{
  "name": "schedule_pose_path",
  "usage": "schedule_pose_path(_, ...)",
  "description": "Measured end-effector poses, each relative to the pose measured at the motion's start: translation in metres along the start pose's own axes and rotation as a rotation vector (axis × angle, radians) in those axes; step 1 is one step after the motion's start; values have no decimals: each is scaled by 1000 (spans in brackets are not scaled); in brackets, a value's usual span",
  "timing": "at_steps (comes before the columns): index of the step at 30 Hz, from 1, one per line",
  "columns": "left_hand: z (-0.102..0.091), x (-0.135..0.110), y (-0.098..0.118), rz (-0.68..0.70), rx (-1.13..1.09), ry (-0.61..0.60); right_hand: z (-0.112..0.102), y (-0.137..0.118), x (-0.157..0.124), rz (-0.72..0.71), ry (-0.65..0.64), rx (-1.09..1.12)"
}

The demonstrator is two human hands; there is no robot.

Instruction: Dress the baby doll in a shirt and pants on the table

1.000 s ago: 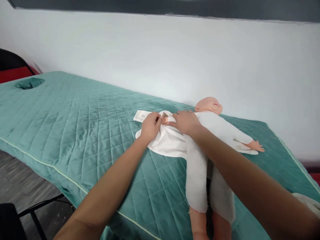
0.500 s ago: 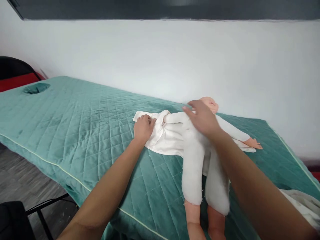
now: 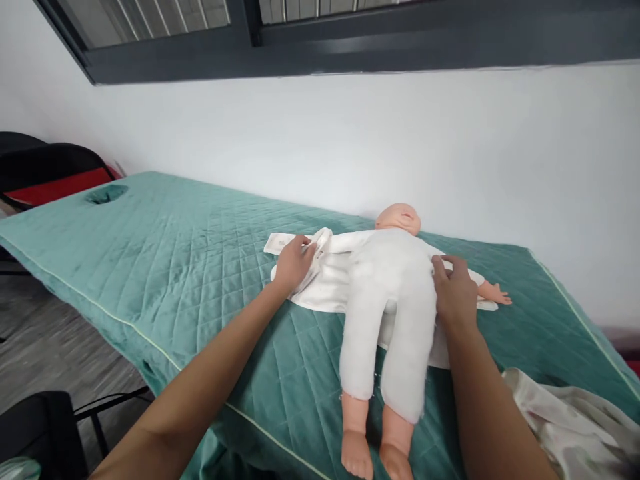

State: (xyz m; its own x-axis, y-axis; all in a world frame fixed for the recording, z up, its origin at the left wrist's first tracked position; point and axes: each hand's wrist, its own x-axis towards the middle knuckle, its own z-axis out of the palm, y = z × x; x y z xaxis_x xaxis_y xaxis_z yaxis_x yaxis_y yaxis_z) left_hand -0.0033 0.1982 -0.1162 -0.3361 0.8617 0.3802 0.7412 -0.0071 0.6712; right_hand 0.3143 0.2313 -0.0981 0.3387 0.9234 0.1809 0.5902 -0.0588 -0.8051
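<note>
A baby doll with a white cloth body lies on its back on a teal quilted table, head toward the wall. A white garment is spread under it. My left hand pinches the garment's sleeve at the doll's left arm, fingers closed on the cloth. On the doll's other side my right hand rests on the garment beside the torso. Its fingers are curled against the cloth.
A white wall and a dark window frame stand behind the table. A face hole sits at the table's far left end. Crumpled pale cloth lies at the near right. A red-and-black chair is at left.
My right hand has left the sleeve, crossed over the doll and come down on the garment at its far side. The left hand stays on the sleeve. The view has tilted up.
</note>
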Motion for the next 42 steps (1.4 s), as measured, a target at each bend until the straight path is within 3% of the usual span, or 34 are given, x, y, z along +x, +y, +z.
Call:
schedule_pose_path(3, 6, 6, 17, -26, -151, -34, 6, 2, -7, 55, -46, 275)
schedule_pose_path(6, 12, 14, 32, -60, -241, -72, 13, 2, -12, 45, -120, 391)
schedule_pose_path(12, 14, 26, 58, -42, -352, -93, 29, -4, -18, 12, -274, 495)
schedule_pose_path(20, 0, 42, 90, 10, -255, -123, 49, -15, -34, -104, -607, 514)
schedule_pose_path(28, 2, 14, 119, 146, 28, -277, 49, -16, -40, -101, -694, 460)
schedule_pose_path(32, -11, -10, 133, 160, -102, -396, 46, -14, -38, -119, -685, 447)
schedule_pose_path(35, -30, -21, 136, 135, -296, -432, 49, -10, -35, -120, -669, 442)
schedule_pose_path(40, -55, -19, 111, -18, -444, -194, 54, -3, -31, -179, -643, 454)
schedule_pose_path(42, -59, -19, 95, -93, -406, -163, 55, -2, -31, -182, -645, 449)
